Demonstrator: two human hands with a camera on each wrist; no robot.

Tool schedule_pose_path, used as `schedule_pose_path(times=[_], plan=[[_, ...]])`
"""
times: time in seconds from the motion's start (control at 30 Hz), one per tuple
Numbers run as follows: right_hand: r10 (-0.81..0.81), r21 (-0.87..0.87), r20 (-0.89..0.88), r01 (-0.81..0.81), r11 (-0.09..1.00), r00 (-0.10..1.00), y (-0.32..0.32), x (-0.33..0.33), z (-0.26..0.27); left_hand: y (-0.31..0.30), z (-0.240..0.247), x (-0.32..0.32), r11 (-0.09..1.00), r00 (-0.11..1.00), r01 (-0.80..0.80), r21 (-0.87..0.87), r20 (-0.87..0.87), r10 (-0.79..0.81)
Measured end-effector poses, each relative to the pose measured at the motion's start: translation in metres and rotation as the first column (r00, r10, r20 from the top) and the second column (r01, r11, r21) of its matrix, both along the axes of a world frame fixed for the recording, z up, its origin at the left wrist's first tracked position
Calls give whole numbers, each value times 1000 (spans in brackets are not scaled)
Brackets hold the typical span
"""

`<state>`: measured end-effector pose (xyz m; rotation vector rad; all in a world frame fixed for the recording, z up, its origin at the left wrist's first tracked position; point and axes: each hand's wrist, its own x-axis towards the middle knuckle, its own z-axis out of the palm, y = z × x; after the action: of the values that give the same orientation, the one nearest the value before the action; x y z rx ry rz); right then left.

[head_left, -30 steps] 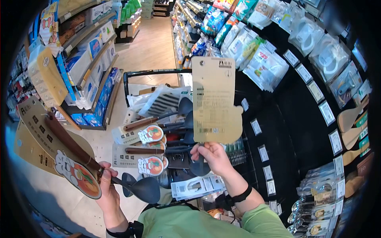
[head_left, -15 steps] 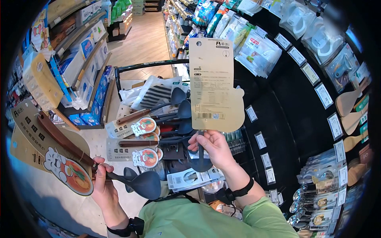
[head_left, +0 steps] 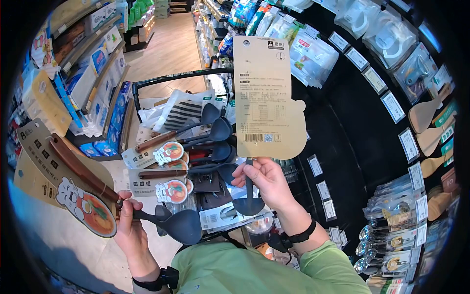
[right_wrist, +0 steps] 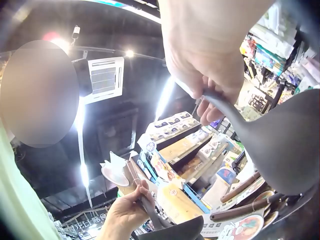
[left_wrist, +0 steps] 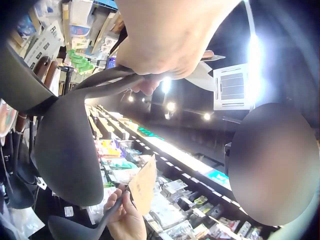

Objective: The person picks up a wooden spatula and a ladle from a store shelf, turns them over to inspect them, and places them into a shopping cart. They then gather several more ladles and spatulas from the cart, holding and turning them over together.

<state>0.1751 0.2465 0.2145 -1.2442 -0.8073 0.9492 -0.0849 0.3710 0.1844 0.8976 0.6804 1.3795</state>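
My left hand [head_left: 131, 232] grips the necks of two dark grey ladles [head_left: 183, 227] with brown handles. Their tan cards [head_left: 36, 142], one with a cartoon bear and soup picture, stand out to the left. In the left wrist view a grey bowl [left_wrist: 70, 150] fills the near left. My right hand [head_left: 268, 183] pinches another ladle [head_left: 248, 206] by its grey neck, bowl down. Its tan card [head_left: 267, 122] stands upright, printed back towards me, hiding this ladle's handle. The right wrist view shows that ladle's bowl [right_wrist: 285, 145] up close.
Before me stands a cart with a black rim [head_left: 186, 73]. In it lie several carded ladles [head_left: 220, 129], a striped package [head_left: 183, 117] and a white packet [head_left: 230, 217]. Shelves [head_left: 100, 73] rise at left; price tags [head_left: 391, 107], hanging packages and wooden spatulas [head_left: 423, 115] line the right.
The right hand has risen a little with its ladle and card. The cart and shelves have shifted left and up in the head view. Both hands keep their hold.
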Motion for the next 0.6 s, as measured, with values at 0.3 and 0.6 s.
schedule_pose_path(times=[0.3, 0.6], plan=[[-28, 7, 5, 28, 1000, 1000, -17, 3, 6, -7, -5, 12, 999, 999, 35, -36, 29, -34], [-76, 3, -16, 77, 997, 997, -37, 5, 15, -15, -16, 30, 993, 992, 105, -48, 78, -101]])
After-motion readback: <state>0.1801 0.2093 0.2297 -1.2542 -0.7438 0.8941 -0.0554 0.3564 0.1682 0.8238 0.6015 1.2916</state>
